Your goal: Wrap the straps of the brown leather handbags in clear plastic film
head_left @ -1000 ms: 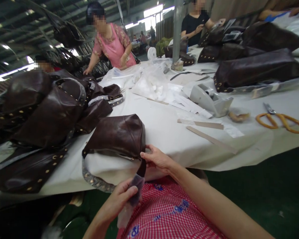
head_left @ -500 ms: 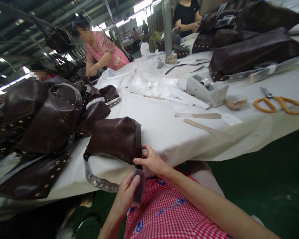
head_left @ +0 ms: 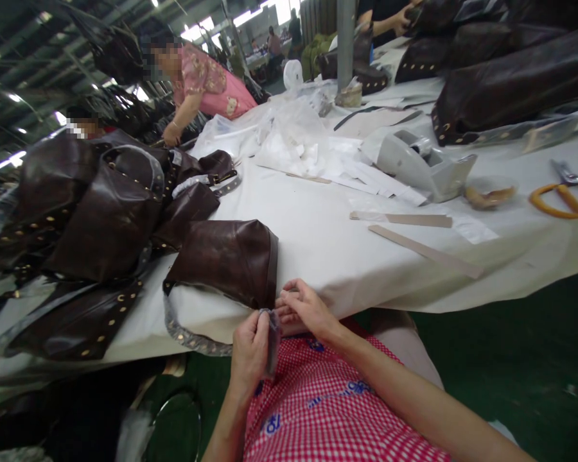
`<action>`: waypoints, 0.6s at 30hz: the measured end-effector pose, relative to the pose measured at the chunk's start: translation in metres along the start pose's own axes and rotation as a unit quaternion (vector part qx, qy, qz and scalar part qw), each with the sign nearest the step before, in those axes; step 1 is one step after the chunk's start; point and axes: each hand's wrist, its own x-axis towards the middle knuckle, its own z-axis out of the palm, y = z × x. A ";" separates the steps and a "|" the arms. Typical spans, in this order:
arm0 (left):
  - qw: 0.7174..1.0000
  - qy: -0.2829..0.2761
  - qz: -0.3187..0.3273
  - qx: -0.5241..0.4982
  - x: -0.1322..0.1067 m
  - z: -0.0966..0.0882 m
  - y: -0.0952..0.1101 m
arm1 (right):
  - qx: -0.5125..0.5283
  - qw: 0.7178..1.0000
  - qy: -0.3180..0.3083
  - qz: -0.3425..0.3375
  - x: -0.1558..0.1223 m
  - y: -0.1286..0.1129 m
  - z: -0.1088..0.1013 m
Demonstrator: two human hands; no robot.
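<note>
A dark brown leather bag (head_left: 226, 256) lies at the near edge of the white table (head_left: 318, 244), its studded strap (head_left: 183, 333) looping over the edge. My left hand (head_left: 250, 350) is closed on the end of the strap, which is wrapped in clear film (head_left: 272, 340). My right hand (head_left: 303, 311) pinches the same strap end just beside the bag's corner, fingers pressed together. Both hands meet above my red checked apron.
A heap of brown studded bags (head_left: 91, 212) fills the left. A grey tape dispenser (head_left: 424, 163), card strips (head_left: 424, 250), orange scissors (head_left: 563, 192) and plastic sheets (head_left: 293, 141) lie on the table. More bags (head_left: 510, 83) are stacked far right. Other people work behind.
My two hands have drawn together at the strap end, the left rising toward the right. The view has shifted slightly, and the bag stays in place.
</note>
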 end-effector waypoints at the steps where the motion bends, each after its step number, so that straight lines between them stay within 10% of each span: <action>1: 1.000 -0.003 -0.006 -0.007 0.002 -0.001 -0.001 | -0.009 1.000 -0.012 -0.008 -0.002 0.000 -0.002; 8: 0.999 -0.034 -0.006 -0.034 0.010 -0.006 0.004 | -0.212 0.963 -0.035 -0.161 -0.005 -0.002 0.001; 18: 0.975 -0.138 -0.073 -0.155 -0.014 -0.007 -0.029 | -0.142 0.986 0.030 -0.083 0.009 -0.003 0.011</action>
